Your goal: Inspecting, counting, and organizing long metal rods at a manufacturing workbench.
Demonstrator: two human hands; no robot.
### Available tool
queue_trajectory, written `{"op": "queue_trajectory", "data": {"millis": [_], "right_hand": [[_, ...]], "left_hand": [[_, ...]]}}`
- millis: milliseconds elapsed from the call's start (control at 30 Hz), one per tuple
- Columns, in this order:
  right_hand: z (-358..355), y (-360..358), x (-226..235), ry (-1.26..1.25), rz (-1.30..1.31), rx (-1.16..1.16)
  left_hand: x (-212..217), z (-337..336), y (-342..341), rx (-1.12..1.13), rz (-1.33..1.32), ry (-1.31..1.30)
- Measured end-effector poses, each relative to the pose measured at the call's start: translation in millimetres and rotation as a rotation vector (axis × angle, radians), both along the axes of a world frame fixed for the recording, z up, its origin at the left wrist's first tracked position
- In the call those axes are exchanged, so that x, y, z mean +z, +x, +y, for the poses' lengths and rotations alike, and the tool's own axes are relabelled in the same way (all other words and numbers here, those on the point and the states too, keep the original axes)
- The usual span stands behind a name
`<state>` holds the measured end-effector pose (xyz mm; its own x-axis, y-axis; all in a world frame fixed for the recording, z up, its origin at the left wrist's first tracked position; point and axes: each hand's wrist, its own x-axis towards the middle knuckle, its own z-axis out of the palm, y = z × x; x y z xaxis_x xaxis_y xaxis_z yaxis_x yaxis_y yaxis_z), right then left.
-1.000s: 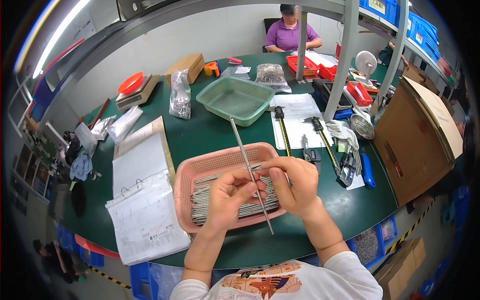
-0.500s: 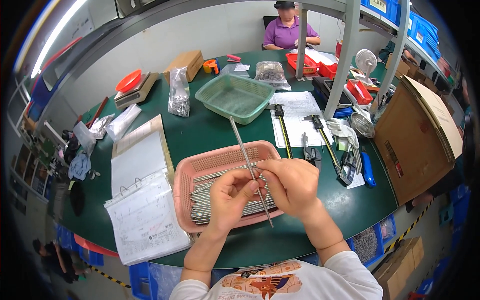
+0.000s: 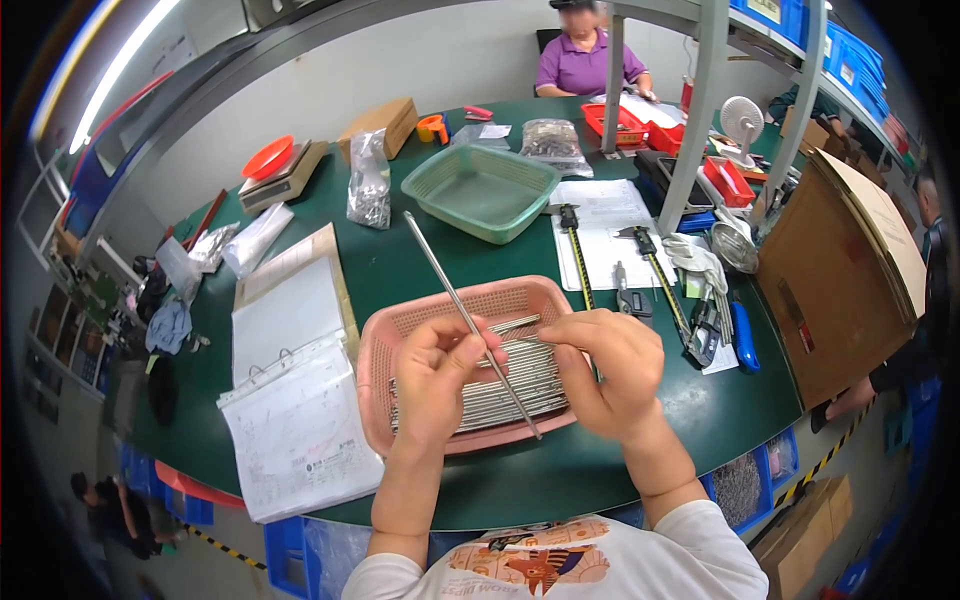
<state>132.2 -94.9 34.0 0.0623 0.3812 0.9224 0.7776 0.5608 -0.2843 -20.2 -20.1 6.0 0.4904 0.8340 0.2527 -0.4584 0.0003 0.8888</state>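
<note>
My left hand (image 3: 432, 378) pinches a long thin metal rod (image 3: 440, 266), which slants from upper left to lower right above the pink basket. My right hand (image 3: 618, 372) is beside it on the right, apart from the rod, with thumb and forefinger pressed together. Whatever those fingertips hold, if anything, is too small to make out. Below both hands, the pink perforated basket (image 3: 374, 408) contains many similar metal rods (image 3: 515, 385) lying side by side. Just beyond it stands a green plastic basket (image 3: 497, 228).
An open ring binder (image 3: 290, 420) lies left of the pink basket. To the right are calipers (image 3: 575, 250), a micrometer (image 3: 632, 300), white gloves (image 3: 695, 258) and a big cardboard box (image 3: 840, 290). Grey shelf posts (image 3: 695, 120) rise at the back right; a person in purple (image 3: 590, 65) sits beyond.
My right hand has drawn away from the rod to the right. My left hand has shifted left with the rod, which leans further left at its top. The view has shifted slightly.
</note>
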Motion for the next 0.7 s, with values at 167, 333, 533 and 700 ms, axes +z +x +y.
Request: {"op": "queue_trajectory", "data": {"millis": [167, 333, 533, 700], "right_hand": [[10.3, -8.4, -8.5, -0.067, -0.060, 0.073], [12.3, -10.3, -13.6, -0.122, -0.062, 0.137], [12.7, -12.3, -13.9, -0.131, -0.087, 0.133], [14.1, -15.2, -13.3, -0.090, -0.200, 0.041]], "left_hand": [[1.4, 4.9, -4.2, -0.041, -0.197, -0.074], [-1.5, 7.3, -5.5, -0.026, -0.242, -0.085], [-0.9, 9.7, -9.0, -0.051, -0.259, -0.108], [0.3, 7.9, -6.4, -0.025, -0.279, -0.093]]}}
